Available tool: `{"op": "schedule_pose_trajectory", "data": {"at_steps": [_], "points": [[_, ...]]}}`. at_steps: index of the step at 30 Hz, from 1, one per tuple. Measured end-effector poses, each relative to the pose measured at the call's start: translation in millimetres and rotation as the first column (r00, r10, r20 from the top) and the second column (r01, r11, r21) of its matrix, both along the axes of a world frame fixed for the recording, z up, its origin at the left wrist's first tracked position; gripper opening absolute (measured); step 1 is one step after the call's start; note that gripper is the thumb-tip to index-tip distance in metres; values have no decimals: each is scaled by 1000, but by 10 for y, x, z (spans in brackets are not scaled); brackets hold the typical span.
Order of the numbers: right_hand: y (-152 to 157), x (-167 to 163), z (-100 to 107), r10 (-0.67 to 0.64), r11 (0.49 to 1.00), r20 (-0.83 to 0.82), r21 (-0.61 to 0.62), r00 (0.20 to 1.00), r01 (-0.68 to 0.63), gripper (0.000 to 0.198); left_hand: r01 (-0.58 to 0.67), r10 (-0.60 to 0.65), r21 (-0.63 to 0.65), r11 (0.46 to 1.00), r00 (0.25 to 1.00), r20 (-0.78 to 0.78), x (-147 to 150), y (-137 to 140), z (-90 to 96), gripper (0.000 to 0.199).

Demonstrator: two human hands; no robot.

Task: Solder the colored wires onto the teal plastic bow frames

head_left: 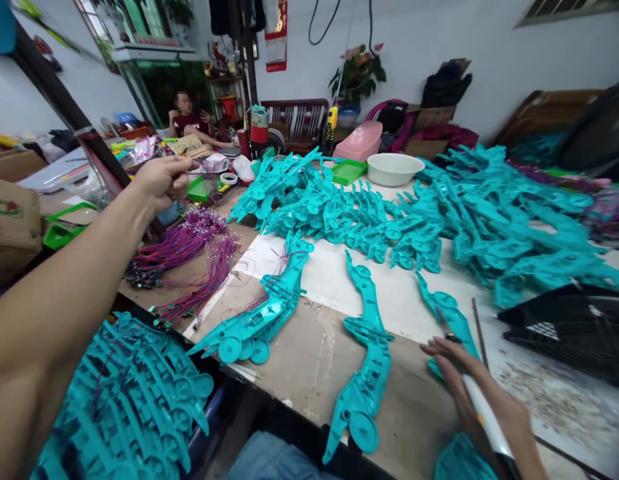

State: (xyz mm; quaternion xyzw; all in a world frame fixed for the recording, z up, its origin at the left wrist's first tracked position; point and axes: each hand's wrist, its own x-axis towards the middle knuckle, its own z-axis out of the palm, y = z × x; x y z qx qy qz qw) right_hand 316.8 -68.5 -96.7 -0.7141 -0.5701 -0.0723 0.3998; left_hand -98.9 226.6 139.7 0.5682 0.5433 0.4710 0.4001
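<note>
My left hand (pixel 162 181) reaches out over the far left of the table, fingers curled together; whatever they may pinch is too small to make out. Below it lie bundles of thin purple and red wires (pixel 182 250). My right hand (pixel 489 393), low on the right, grips a soldering iron (pixel 482 410) with a white handle, its tip over a curved turquoise plastic shell (pixel 444 307). Another turquoise shell (pixel 369 333) lies in the middle in front of me. Left of it rests a stack of shells (pixel 274 300) with thin wires over it.
Big heaps of turquoise shells (pixel 509 213) cover the table's far side, and more (pixel 129 400) are piled below its left edge. A white basin (pixel 394 169) and green tray (pixel 349 172) stand behind. A black fan (pixel 574 327) is at right. A person (pixel 192 123) sits far back.
</note>
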Motion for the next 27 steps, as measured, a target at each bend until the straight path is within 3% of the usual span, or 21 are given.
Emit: {"op": "schedule_pose_trajectory", "data": {"at_steps": [3,7,12,17,20,22,24,27], "points": [[45,-83,358,-31,999,18,18,999,31,39,14,-18,83,996,998,53,39,-75,59,21],[129,-224,633,1,1000,56,17,998,-2,36,-175,181,72,982,979,-92,-32,-42,-53,15],[208,-378,644,14,990,97,141,995,-28,33,-162,208,212,964,953,-219,-182,96,-80,19],[171,-420,699,-60,996,81,78,995,53,38,-197,289,280,939,896,-338,-334,113,74,14],[151,-421,739,-129,989,58,81,990,124,43,-257,352,270,928,840,-412,-364,27,63,12],[143,-435,764,-84,995,76,61,994,80,43,-281,373,260,924,814,-444,-380,-18,21,12],[131,-461,799,-65,996,80,65,995,60,43,-347,456,317,883,793,-403,-416,-17,-8,12],[116,-509,863,-155,983,18,104,988,152,44,-397,591,495,773,733,-336,-499,68,20,12]]}}
